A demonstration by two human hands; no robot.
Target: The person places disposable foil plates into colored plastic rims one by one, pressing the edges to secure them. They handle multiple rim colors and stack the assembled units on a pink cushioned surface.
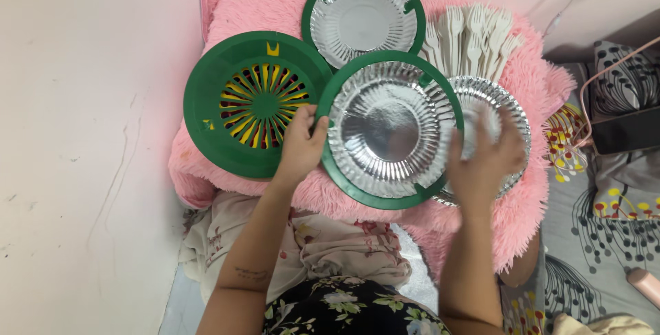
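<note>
On a fluffy pink cushion (261, 5) lie three round green plate holders. The middle holder (344, 178) carries a silver paper plate (385, 129); my left hand (301, 144) grips its left rim. A second holder (313, 2) farther back also has a silver plate (362, 17) in it. The left holder (206, 101) is empty, showing its yellow and red slotted centre. My right hand (485, 160), blurred, rests with fingers spread on a stack of silver plates (512, 112) at the right; whether it grips one I cannot tell.
Several pale disposable forks (467, 36) lie fanned at the back right of the cushion. A pale wall stands at left. A patterned bedsheet (605, 239), a dark phone (625, 131) with a pink cable, and a pink object (646, 283) are at right.
</note>
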